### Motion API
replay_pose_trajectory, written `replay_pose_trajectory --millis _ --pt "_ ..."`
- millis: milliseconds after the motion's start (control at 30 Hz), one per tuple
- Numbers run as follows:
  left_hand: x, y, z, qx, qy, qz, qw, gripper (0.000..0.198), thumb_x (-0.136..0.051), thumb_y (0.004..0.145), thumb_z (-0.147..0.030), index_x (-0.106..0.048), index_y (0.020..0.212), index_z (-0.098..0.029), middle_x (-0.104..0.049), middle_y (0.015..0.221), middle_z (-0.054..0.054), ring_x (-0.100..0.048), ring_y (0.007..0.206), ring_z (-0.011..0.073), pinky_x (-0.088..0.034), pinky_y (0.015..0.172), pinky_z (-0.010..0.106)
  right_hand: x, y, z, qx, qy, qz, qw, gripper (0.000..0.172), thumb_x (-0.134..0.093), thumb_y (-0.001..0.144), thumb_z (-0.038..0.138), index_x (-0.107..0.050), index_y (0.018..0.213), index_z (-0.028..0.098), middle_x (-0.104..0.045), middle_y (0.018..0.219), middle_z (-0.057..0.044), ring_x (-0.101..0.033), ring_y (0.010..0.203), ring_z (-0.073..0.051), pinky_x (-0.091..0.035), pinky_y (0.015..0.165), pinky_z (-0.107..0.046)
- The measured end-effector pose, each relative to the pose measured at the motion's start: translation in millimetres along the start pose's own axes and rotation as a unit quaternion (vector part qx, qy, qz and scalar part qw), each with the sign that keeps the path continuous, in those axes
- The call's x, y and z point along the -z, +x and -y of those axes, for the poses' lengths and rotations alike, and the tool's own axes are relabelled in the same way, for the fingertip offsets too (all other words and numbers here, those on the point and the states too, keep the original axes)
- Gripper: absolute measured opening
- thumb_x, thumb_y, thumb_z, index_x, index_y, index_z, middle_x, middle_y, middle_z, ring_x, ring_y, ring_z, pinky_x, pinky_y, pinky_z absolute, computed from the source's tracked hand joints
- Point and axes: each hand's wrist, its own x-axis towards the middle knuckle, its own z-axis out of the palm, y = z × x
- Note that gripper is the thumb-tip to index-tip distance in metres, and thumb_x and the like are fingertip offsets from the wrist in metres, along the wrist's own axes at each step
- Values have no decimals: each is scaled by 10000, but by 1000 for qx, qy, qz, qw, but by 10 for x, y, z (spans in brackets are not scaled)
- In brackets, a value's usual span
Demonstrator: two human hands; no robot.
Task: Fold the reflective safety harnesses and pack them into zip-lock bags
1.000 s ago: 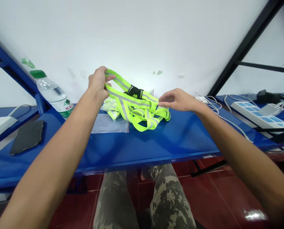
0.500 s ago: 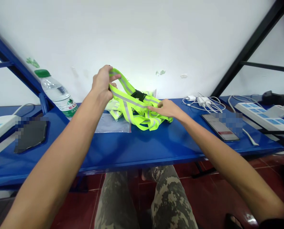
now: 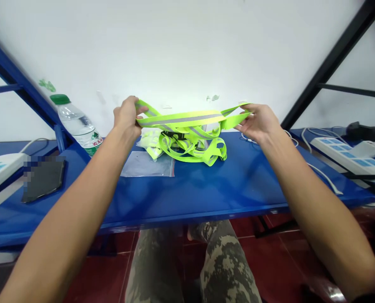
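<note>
I've got my left hand (image 3: pixel 128 117) and right hand (image 3: pixel 258 124) clamped on a reflective vest (image 3: pixel 181 119), held apart above the back edge of the bench (image 3: pixel 225 189).

- The left forearm (image 3: pixel 74 202) and right forearm (image 3: pixel 320 198) are extended forward, angled inward.
- The left hand (image 3: pixel 127 118) is raised, with its fingers curled closed.
- The right hand (image 3: pixel 258 123) is held level with it, well apart, with its fingers pinched toward the thumb.

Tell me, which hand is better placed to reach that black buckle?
Probably the left. The left hand holds the reflective strap nearer the black buckle, partly hidden under the strap, while the right hand grips further away.
</note>
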Motion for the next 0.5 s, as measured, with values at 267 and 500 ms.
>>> replay_pose_trajectory --millis 267,500 --pt "-75 -88 -86 25 -39 -25 999 195 -532 892 -393 -454 999 -249 -518 590 -22 -496 597 119 -228 490 251 117 -375 30 -73 -260 318 909 354 -710 762 493 -702 856 152 -713 749 -86 -627 598 -176 -554 596 -318" --pt "-233 -371 -285 -8 -69 73 995 262 -670 758 -396 -540 938 -258 -647 709 28 -316 409 94 -222 362 275 -295 -121 -277 123 -412 175 886 388 -701 821 414 -718 1085 131 -701 1157 -150 -668 1012 -257 -556 851 -349"
